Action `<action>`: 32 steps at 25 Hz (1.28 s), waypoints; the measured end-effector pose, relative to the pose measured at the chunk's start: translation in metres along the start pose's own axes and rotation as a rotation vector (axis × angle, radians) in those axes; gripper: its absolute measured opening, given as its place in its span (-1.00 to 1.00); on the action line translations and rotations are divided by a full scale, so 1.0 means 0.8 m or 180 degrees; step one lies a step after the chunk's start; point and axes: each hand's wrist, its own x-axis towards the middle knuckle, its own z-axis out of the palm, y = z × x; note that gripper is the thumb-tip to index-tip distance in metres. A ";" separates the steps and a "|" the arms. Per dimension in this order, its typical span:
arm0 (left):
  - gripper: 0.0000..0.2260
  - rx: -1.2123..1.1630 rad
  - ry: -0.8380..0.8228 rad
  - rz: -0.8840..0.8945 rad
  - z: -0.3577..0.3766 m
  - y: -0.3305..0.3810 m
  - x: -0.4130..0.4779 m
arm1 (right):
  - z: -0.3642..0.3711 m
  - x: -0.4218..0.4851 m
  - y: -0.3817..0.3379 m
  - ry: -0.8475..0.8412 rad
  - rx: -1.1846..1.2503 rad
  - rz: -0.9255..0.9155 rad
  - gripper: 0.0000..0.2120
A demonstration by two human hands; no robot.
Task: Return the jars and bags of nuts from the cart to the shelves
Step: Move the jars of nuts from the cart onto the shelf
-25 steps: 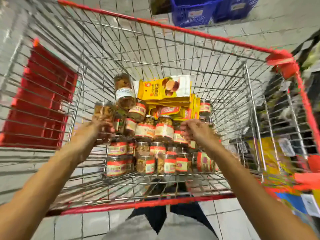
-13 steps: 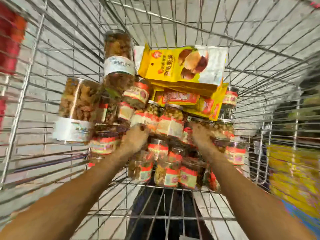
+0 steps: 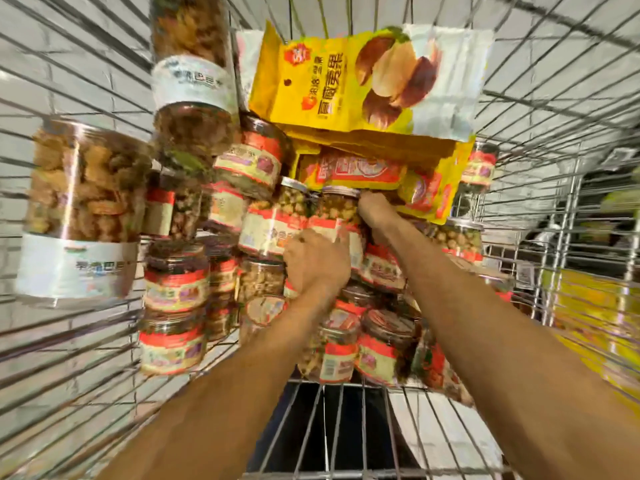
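Wire cart (image 3: 346,383): red-label jars (image 3: 176,292) piled, yellow bags (image 3: 346,81) on top. Left hand (image 3: 315,265) curled among jars, grasp cannot be told; right hand (image 3: 375,211) clasps jar (image 3: 337,211) of green nuts.

Big clear jars with white labels (image 3: 83,213): two; small red-labelled jars (image 3: 176,285): at least fifteen countable (piled and motion-blurred, some half hidden behind others, so an exact total can't be read). Bags: at least four; one yellow bag with a chestnut picture (image 3: 363,81) on top, at least one more plain yellow bag edge (image 3: 381,142) under it, two red-and-yellow bags (image 3: 349,171) below those. Hands: two, left hand (image 3: 315,261) and right hand (image 3: 375,211); wire cart (image 3: 346,385): one.
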 end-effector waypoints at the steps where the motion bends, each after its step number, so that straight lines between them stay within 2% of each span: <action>1: -0.28 0.0148 0.0043 -0.0054 0.003 0.007 0.001 | 0.006 0.003 0.006 -0.0118 0.0378 -0.0047 -0.61; 2: -0.22 0.0164 0.0106 -0.0099 0.002 0.011 -0.003 | 0.006 -0.006 0.005 -0.0215 0.0306 -0.0091 -0.58; 4: -0.17 0.0145 0.0154 0.0056 0.001 0.003 -0.011 | -0.001 -0.010 0.012 0.0045 0.0327 -0.0235 -0.54; 6: -0.20 0.0010 0.0138 0.0357 -0.011 -0.017 -0.008 | -0.015 -0.026 0.018 0.0113 0.0761 -0.0219 -0.54; 9: -0.30 -0.0657 -0.0081 0.0781 -0.048 -0.022 -0.025 | -0.032 -0.063 0.029 -0.0190 0.1105 -0.0511 -0.65; 11: -0.35 -0.0408 0.0223 0.1046 -0.070 -0.006 -0.054 | -0.043 -0.093 0.031 -0.0564 0.1443 -0.0575 -0.63; 13: -0.35 -0.0086 0.0357 0.1367 -0.086 0.006 -0.087 | -0.062 -0.117 0.029 -0.0797 0.1678 -0.0534 -0.51; 16: -0.51 -0.0143 -0.0211 0.1900 -0.098 -0.007 -0.110 | -0.090 -0.130 0.035 -0.0725 0.2049 -0.0528 -0.49; 17: -0.56 -0.0279 -0.0269 0.1869 -0.103 -0.017 -0.099 | -0.097 -0.128 0.040 -0.0685 0.2111 -0.0542 -0.53; 19: -0.57 -0.0272 0.0159 0.1352 -0.110 -0.041 -0.048 | -0.104 -0.113 0.051 -0.0624 0.2145 -0.0419 -0.56; 21: -0.39 0.0031 0.0360 0.0576 -0.109 -0.063 0.008 | -0.107 -0.093 0.064 -0.0583 0.2196 -0.0206 -0.54; 23: -0.15 0.0100 0.0129 0.0177 -0.087 -0.063 0.043 | -0.109 -0.076 0.076 -0.0613 0.2340 -0.0090 -0.49; 25: 0.04 0.0248 0.0265 -0.0027 -0.047 -0.048 0.057 | -0.107 -0.057 0.088 -0.0642 0.2448 -0.0007 -0.45; 26: 0.08 0.0343 0.0452 -0.0112 -0.033 -0.043 0.058 | -0.104 -0.051 0.093 -0.0679 0.2457 0.0048 -0.43; 29: 0.05 0.0462 0.0876 -0.0161 -0.022 -0.056 0.065 | -0.097 -0.042 0.101 -0.0862 0.2513 0.0168 -0.38; 31: 0.01 0.0460 0.0667 -0.0041 -0.033 -0.076 0.075 | -0.096 -0.048 0.101 -0.0903 0.2534 0.0232 -0.37; 32: -0.07 0.0332 0.0307 0.0048 -0.039 -0.078 0.082 | -0.097 -0.051 0.099 -0.0896 0.2530 0.0277 -0.39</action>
